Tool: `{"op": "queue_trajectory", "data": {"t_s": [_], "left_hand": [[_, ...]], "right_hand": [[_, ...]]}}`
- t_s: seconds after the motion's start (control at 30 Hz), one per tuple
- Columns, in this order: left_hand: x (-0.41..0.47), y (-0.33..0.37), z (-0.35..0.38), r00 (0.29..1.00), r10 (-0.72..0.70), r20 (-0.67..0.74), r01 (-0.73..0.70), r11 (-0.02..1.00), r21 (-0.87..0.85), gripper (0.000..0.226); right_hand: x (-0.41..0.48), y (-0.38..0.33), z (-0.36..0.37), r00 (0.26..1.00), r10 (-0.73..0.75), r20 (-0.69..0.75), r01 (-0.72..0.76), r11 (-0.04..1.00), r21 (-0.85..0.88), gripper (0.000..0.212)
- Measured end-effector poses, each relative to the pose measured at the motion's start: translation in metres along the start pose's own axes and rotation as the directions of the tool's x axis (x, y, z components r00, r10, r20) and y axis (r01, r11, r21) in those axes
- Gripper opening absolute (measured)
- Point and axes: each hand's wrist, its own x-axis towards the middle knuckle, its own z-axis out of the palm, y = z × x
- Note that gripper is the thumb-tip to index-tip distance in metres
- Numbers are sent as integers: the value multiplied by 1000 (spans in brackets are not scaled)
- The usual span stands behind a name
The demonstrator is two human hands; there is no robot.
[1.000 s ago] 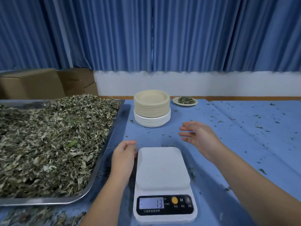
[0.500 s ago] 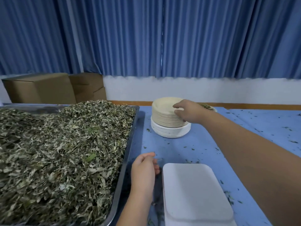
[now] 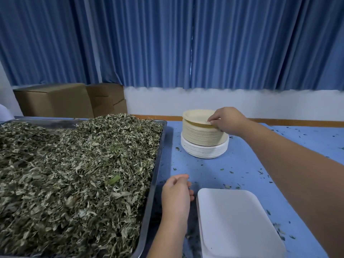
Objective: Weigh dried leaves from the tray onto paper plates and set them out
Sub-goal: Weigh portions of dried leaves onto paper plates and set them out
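Our right hand [image 3: 228, 120] pinches the top plate [image 3: 197, 117] at its three o'clock rim, on the stack [image 3: 202, 135] at twelve o'clock from the scale [image 3: 234, 220]. The plate looks light, bendy and likely to cling, so we'd peel at the edge. Our left hand [image 3: 176, 194] hangs loosely curled and empty beside the tray [image 3: 158, 164] of leaves [image 3: 74, 174].

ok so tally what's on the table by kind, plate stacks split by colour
metal tray of dried leaves: 1
tan plate stack: 1
white plate stack: 1
scale: 1
total: 4
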Motion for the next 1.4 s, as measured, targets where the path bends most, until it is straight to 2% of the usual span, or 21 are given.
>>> {"op": "queue_trajectory", "data": {"t_s": [0.23,0.4,0.47,0.77,1.2,1.3,1.4], "left_hand": [[-2,1,-1,1000,17,3,-17,1000,14,15],[-8,5,-2,1000,7,1,-7,999,-35,12],[-9,7,-5,999,26,-20,-27,998,-51,9],[-26,15,-16,997,65,-41,-67,997,-35,13],[-45,21,-12,985,166,-53,-163,985,64,13],[-51,22,-11,976,218,-30,-214,971,102,14],[-57,24,-12,955,293,-35,-280,938,203,14]], "right_hand": [[-33,-13,0,989,-62,-132,74,993,91,21],[-114,-21,3,954,-227,-196,254,959,123,17],[-150,-18,3,951,-237,-197,272,947,171,17],[-254,20,-8,964,-265,-21,261,926,273,23],[-277,23,-18,945,-271,184,193,914,357,29],[-277,24,-19,956,-246,159,163,897,412,32],[-274,26,-18,985,-172,-19,163,887,433,31]]}}
